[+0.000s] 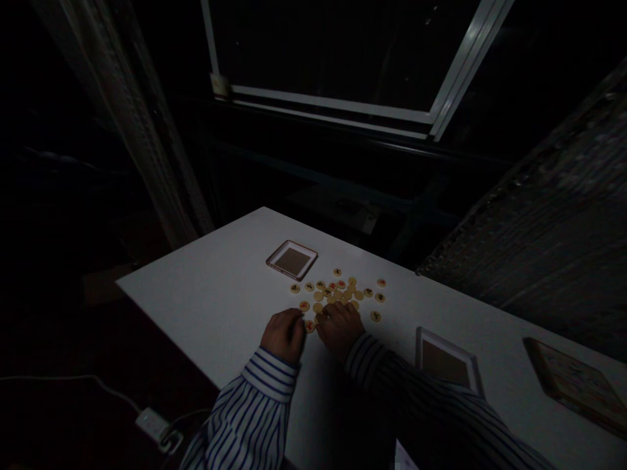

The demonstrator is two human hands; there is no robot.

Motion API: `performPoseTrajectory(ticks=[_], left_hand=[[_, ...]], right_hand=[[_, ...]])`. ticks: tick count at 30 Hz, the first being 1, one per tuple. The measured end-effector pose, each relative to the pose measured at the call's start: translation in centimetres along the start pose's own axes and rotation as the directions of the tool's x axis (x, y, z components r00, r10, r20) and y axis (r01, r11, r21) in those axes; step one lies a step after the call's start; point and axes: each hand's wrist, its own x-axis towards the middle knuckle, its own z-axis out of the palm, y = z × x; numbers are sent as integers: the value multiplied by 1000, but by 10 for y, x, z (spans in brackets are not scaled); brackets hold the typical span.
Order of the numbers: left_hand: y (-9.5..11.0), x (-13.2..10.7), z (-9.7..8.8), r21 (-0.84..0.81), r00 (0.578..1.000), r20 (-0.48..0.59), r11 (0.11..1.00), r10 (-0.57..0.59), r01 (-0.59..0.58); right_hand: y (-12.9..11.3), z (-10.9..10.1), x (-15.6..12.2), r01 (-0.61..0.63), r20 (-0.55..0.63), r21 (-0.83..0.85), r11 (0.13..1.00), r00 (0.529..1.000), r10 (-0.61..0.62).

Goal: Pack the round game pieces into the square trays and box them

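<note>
Round wooden xiangqi pieces (337, 295) lie in a loose cluster on the white table (215, 281). Some show red or black characters, others a plain face. My left hand (284, 334) rests at the cluster's near left edge, fingers curled in. Beside its fingertips are two red-marked pieces (309, 326); whether anything is inside the fingers is hidden. My right hand (340, 326) reaches over the near side of the cluster, its fingers bent down around a xiangqi piece (319, 318) that is partly covered. More pieces show just past its knuckles.
A shallow open box part (292, 260) lies behind the pieces. Another open tray (445, 359) is partly behind my right sleeve, with a patterned box lid (578, 378) farther right. A power strip (159, 429) with a cable lies below the table's left edge. The room is dim.
</note>
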Motion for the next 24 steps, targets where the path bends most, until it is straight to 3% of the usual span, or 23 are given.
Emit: performPoseTrajectory(ticks=[8,13,15,18,21,24], left_hand=[[2,-1,-1,-24,1000,-19,1000,-18,17],[5,0,-3,-80,1000,-21,997,-14,12],[7,0,-3,-117,1000,-15,993,-10,8],[9,0,-1,-165,1000,-7,986,12,-13],[13,0,1,-189,999,-6,981,49,-49],[15,1,2,-184,997,0,980,74,-73]], right_hand=[[2,1,0,23,11,33,999,1000,-23],[13,-5,1,-59,-14,276,959,998,66],[18,-6,2,-107,18,497,861,993,113],[23,-7,5,-160,97,812,561,985,140],[24,-8,6,-181,144,933,311,980,140],[24,-9,5,-213,188,959,188,972,141]])
